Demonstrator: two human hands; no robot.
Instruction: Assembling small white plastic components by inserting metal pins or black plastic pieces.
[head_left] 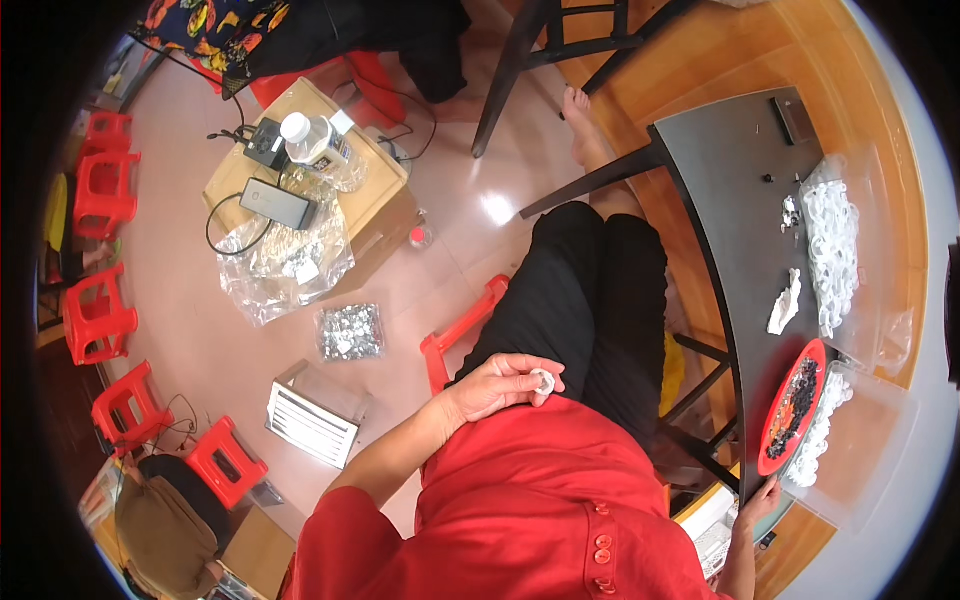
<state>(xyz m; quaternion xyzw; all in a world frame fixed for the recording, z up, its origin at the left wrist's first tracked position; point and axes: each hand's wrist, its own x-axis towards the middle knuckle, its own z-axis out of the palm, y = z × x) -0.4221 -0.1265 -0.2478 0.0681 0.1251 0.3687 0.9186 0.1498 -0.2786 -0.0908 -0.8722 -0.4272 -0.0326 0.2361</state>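
My left hand (500, 387) rests over my lap, closed in a pinch on a small white ring-shaped piece (543, 382). At the lower right, my right hand (760, 502) is at the edge of the dark table (715, 185), just below a red plate (766, 452). Its fingertips are near or against the plate's rim, and the rest of its fingers are hidden. Many small black and some orange bits lie in the plate. Beside it, a clear bag of white ring-like pieces (832, 250) and another heap of white pieces (818, 440) lie along the table.
A crumpled white scrap (785, 302) lies on the table. At left stand a cardboard box (385, 205) bearing a plastic bottle (325, 150) and a power bank (278, 203). On the floor are a bag of small metallic parts (350, 332) and several red stools (225, 462). Other people sit nearby.
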